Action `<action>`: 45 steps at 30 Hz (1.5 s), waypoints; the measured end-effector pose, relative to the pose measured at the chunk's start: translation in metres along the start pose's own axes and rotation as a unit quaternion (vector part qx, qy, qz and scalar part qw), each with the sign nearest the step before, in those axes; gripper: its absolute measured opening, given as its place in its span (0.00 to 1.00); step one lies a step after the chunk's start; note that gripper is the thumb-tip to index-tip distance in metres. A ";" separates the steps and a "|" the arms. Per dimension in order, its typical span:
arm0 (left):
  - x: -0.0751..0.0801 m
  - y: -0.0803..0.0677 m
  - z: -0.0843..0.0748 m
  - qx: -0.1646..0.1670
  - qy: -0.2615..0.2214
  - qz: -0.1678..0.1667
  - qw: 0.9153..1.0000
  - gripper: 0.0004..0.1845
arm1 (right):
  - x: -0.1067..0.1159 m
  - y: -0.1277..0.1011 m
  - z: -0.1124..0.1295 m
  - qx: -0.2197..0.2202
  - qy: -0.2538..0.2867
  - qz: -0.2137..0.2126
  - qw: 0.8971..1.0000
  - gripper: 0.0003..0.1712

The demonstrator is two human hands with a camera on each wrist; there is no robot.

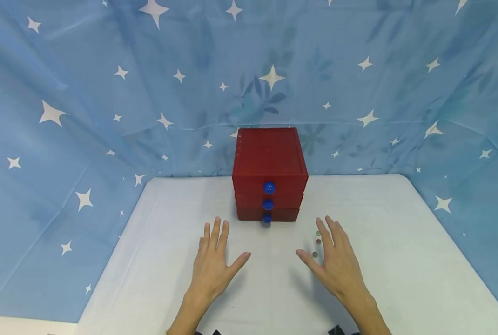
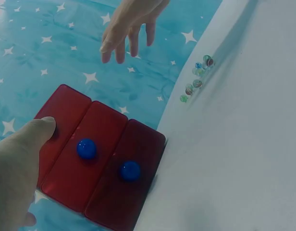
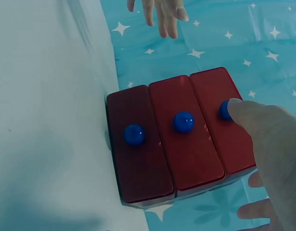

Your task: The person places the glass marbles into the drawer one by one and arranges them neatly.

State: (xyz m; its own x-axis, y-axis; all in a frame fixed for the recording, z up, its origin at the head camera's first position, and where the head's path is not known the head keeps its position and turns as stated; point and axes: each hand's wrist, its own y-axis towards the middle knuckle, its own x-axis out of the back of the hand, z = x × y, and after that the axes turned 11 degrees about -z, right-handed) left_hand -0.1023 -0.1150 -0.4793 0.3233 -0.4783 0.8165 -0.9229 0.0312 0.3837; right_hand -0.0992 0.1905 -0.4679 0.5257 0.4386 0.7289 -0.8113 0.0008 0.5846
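A red box of three stacked drawers (image 1: 270, 153) stands at the back middle of the table, each drawer front bearing a round blue knob (image 1: 269, 188). All three drawers look closed. In front of it, to the left, my left hand (image 1: 211, 267) hovers with fingers spread and nothing in it. My right hand (image 1: 339, 267) is held the same way at the front right, likewise holding nothing. Several glass marbles (image 2: 198, 83) lie on the table beside the right hand; in the head view its fingers partly hide them, leaving one greenish marble (image 1: 314, 254) near the thumb.
A white cloth covers the table (image 1: 169, 209). Behind and around it hangs a blue curtain (image 1: 190, 102) with white stars, close behind the drawer box. Shadows of both arms fall on the cloth.
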 end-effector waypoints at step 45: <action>-0.002 0.024 -0.019 -0.010 -0.049 -0.078 0.996 0.44 | 0.003 0.039 0.008 -0.006 0.063 -0.023 0.998 0.47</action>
State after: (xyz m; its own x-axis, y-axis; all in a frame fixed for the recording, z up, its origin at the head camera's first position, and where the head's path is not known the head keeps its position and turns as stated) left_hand -0.1216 -0.0967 -0.4634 0.4389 -0.5618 0.7012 -0.8587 -0.0324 0.5115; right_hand -0.1271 0.1849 -0.4406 0.5268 0.5471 0.6505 -0.7904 0.0339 0.6116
